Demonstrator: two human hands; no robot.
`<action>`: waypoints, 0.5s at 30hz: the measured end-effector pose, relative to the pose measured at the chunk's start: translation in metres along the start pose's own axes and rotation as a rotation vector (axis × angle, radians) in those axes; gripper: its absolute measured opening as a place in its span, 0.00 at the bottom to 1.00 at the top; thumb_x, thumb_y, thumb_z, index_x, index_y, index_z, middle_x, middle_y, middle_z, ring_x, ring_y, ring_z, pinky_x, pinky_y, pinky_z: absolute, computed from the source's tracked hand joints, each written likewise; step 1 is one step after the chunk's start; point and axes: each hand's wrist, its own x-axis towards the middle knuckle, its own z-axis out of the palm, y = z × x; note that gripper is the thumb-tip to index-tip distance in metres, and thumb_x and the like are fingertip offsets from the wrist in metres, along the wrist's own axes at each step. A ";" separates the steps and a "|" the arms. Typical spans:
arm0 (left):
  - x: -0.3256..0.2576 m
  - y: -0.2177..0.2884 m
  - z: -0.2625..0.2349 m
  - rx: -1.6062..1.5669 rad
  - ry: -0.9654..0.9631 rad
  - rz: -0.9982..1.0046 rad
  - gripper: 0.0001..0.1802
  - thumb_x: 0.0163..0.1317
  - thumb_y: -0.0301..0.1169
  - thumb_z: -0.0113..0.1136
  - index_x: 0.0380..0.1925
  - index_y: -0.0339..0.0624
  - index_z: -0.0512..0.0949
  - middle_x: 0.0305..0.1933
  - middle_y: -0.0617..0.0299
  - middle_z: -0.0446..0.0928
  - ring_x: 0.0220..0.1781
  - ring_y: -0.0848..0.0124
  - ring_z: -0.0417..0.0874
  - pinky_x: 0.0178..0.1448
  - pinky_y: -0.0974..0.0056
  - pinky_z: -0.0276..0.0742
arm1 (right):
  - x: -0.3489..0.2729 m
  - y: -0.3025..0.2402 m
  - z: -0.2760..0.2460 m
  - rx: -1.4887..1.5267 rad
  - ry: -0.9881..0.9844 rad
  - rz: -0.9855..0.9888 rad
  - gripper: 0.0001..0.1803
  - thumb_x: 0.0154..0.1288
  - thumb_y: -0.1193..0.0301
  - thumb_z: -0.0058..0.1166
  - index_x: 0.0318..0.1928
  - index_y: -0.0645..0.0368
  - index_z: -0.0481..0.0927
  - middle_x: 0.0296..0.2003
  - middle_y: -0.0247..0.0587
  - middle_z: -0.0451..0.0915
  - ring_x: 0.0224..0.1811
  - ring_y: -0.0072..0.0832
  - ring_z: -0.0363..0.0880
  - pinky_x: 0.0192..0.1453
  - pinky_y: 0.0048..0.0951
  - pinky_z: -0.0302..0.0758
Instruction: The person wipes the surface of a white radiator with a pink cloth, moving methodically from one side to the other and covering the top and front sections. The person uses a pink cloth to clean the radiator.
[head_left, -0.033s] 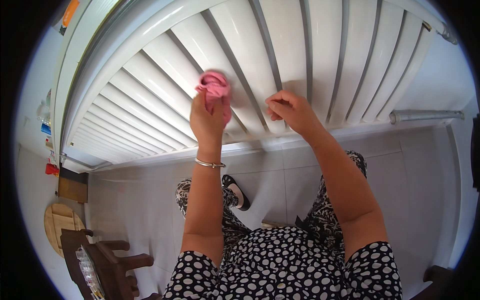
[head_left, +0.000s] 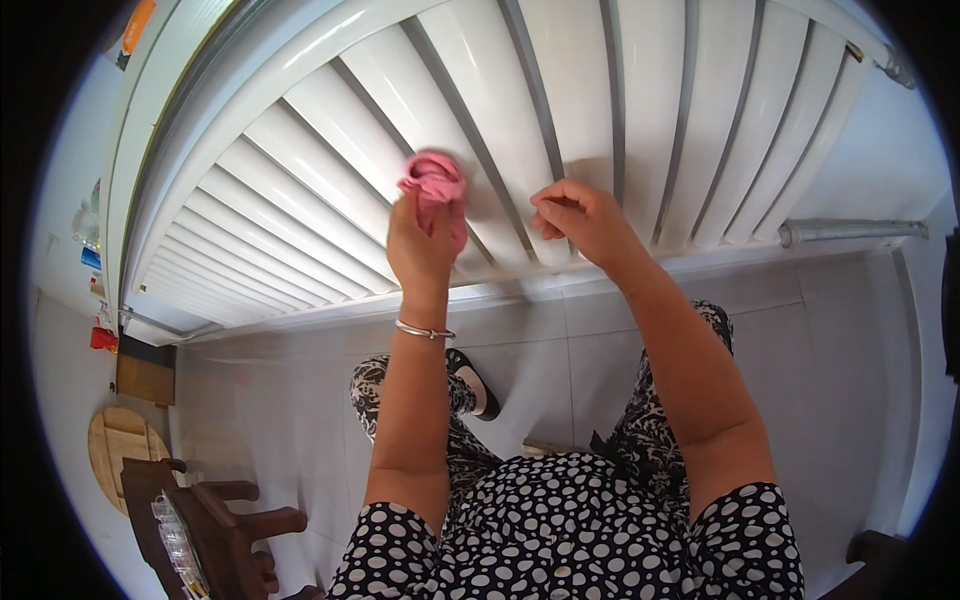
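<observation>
A crumpled pink cloth (head_left: 436, 178) is bunched in my left hand (head_left: 418, 250), whose fingers are closed round it. It is up against the white slats of a radiator (head_left: 650, 110), left of the middle. Over to the right, my right hand (head_left: 583, 222) is at the lower part of the same slats, its fingers curled in and the thumb bent against them. Nothing shows in that hand. Whether its knuckles touch the slat I cannot tell.
A metal pipe (head_left: 850, 233) runs from the radiator's lower right. Grey floor tiles (head_left: 520, 375) lie below it. At the lower left are a dark wooden chair (head_left: 215, 520), a round wooden board (head_left: 125, 450) and a clear plastic container (head_left: 180, 545).
My left hand has shifted slightly down and to the right with the pink cloth. My right hand stays where it was.
</observation>
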 end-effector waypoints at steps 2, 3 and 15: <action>-0.021 -0.009 0.010 0.006 -0.076 -0.075 0.14 0.56 0.30 0.59 0.43 0.39 0.78 0.37 0.52 0.78 0.39 0.55 0.80 0.42 0.59 0.76 | 0.000 -0.002 -0.001 -0.008 0.004 -0.024 0.09 0.65 0.71 0.52 0.40 0.65 0.79 0.30 0.37 0.80 0.28 0.19 0.76 0.37 0.22 0.75; -0.031 -0.014 0.015 -0.001 -0.087 -0.085 0.13 0.56 0.30 0.58 0.42 0.40 0.77 0.38 0.52 0.78 0.39 0.54 0.80 0.42 0.58 0.76 | 0.000 -0.001 -0.002 -0.005 0.006 -0.041 0.09 0.65 0.71 0.52 0.40 0.65 0.79 0.30 0.37 0.80 0.28 0.19 0.76 0.37 0.21 0.75; -0.101 -0.061 0.059 0.019 -0.359 -0.307 0.13 0.58 0.35 0.57 0.43 0.45 0.77 0.41 0.51 0.78 0.43 0.51 0.81 0.43 0.54 0.77 | -0.003 -0.007 0.004 0.010 -0.020 -0.051 0.09 0.66 0.72 0.54 0.41 0.66 0.79 0.30 0.37 0.80 0.28 0.19 0.75 0.35 0.20 0.74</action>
